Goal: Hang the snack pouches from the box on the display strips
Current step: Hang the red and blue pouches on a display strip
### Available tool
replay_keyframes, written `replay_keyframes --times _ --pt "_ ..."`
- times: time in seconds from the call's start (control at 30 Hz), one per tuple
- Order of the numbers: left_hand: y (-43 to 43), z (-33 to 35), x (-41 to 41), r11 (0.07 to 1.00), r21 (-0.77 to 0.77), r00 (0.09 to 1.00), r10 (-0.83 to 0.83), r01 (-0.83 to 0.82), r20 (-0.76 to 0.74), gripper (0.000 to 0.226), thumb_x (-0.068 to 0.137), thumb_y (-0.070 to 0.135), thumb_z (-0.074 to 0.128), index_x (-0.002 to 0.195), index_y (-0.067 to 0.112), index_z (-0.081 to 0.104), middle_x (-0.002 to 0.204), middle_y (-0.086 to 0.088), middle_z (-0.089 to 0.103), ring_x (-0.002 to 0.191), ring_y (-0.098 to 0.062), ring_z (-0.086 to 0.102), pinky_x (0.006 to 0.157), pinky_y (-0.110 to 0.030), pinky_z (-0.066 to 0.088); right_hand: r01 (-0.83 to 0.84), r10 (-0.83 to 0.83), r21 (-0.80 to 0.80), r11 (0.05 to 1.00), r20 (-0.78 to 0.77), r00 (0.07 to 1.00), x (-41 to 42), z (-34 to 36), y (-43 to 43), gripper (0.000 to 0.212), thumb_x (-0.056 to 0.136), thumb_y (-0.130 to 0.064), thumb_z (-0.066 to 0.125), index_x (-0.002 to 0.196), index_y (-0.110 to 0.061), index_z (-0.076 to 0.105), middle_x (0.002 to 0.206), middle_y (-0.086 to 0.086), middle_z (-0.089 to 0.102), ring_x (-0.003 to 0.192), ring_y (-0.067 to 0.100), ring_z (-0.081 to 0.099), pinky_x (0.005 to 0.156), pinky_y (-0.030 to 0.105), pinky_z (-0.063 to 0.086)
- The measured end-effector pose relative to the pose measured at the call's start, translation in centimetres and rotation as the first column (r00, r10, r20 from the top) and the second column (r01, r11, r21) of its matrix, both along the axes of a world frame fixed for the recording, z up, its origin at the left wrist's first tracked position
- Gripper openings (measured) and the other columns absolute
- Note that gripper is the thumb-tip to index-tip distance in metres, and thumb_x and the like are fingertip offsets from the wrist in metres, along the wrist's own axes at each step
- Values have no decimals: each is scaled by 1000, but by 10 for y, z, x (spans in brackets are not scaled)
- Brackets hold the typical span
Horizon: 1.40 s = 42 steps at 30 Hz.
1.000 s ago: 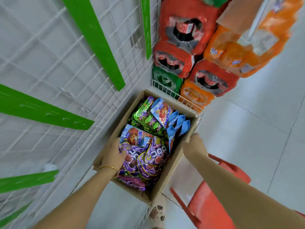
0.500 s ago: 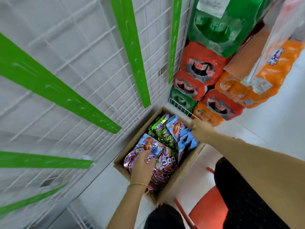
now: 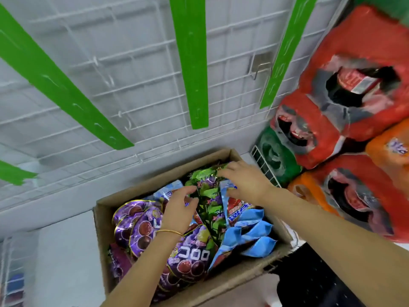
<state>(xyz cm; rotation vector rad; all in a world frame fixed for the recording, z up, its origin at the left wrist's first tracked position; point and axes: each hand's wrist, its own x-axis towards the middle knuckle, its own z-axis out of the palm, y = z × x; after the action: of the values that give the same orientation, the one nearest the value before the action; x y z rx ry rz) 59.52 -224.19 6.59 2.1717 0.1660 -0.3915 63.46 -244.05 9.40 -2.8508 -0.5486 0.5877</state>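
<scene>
Shop aisle: pale floor (image 3: 66,251), white wire grid panel (image 3: 137,69) straight ahead, green display strips (image 3: 190,63) hanging down it, all bare as far as visible. Shrink-wrapped drink packs (image 3: 354,96) stacked at the right in red, orange and green. No table or counter here. Open cardboard box (image 3: 104,220) on the floor at the foot of the grid, filled with snack pouches: purple pouches (image 3: 137,227) near left, green pouches (image 3: 208,191) in the middle toward the far end, blue pouches (image 3: 250,231) at the right.

Both hands inside the box.
- Right hand (image 3: 245,182): spread, fingers laid across the tops of the green pouches, thumb down beside a blue-edged pack.
- Left hand (image 3: 179,209): thin bracelet (image 3: 168,232) at the wrist, fingers bent toward the left edge of the same green bunch, thumb beneath. Pinch closed or not: cannot tell.

Step judged: sorting out a pouch to hang. Nothing hung yet.

To do it well:
- Separate one green pouch from its neighbours.
- Pinch it by the top edge, not the belly.
- Lift straight up to avoid dragging others out.
- Keep the top seal flat and the printed face outward.
- Carry it to the nearest strip and seat it fully on a tab before letting go.
</scene>
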Motion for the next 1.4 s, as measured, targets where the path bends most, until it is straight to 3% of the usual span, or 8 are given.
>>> replay_keyframes --times 0.2,0.53,0.63,0.77,0.93,1.13,1.27,1.4 --pt "1 -43 -2 999 -47 975 27 -17 220 26 87 2 54 112 9 61 108 -6 61 86 -17 56 88 -34 47 -72 73 -10 997 199 977 -4 -37 -6 51 83 -36 61 131 -27 45 127 0 47 119 23 39 94 39 38" --pt "29 0 -73 992 -128 970 45 -15 240 22 88 5 56 107 14 61 107 -3 61 86 1 55 68 1 40 -66 45 107 992 190 981 -43 29 -2 29 86 -25 63 110 -11 57 112 7 53 105 26 52 78 37 42" --pt "22 7 -62 975 -220 985 70 -34 159 27 85 10 61 111 16 56 113 -5 60 94 -9 58 87 -19 49 36 -96 289 957 196 976 -34 47 -3 25 85 -23 64 106 -10 59 104 6 60 98 23 53 75 30 39" --pt "9 16 -30 944 -303 980 169 -131 102 48 82 12 65 125 16 43 104 -7 56 87 -9 56 80 -16 45 210 -267 584 784 11 964 -8 52 -3 14 82 -12 68 91 -13 57 77 0 49 81 14 44 59 7 34" --pt "15 35 -13 915 -351 966 245 -201 86 36 82 11 66 112 12 46 89 -4 62 81 -11 59 70 -18 49 433 -317 722 540 -303 899 6 58 -1 13 83 -11 68 85 -13 55 84 5 54 72 10 54 63 20 42" --pt "24 60 -32 877 -423 965 262 -227 25 5 86 6 60 88 10 60 91 -13 63 84 -28 60 78 -43 54 610 -230 749 259 -565 792 -26 71 -2 17 88 -9 60 75 -13 52 69 3 61 65 18 57 58 25 47" --pt "18 80 -46 838 -512 972 235 -186 32 9 89 0 51 94 6 55 94 -13 58 90 -33 62 72 -45 57 517 -287 751 411 -432 855 -44 78 0 16 85 -3 63 76 -10 52 73 7 57 58 11 54 50 18 45" --pt "15 97 -57 910 -397 967 196 -117 164 21 90 0 51 78 18 50 82 -5 51 64 -14 59 56 -31 57 411 -218 689 597 -353 910 -58 85 4 16 82 -2 66 97 3 61 90 14 65 69 14 61 63 19 51"
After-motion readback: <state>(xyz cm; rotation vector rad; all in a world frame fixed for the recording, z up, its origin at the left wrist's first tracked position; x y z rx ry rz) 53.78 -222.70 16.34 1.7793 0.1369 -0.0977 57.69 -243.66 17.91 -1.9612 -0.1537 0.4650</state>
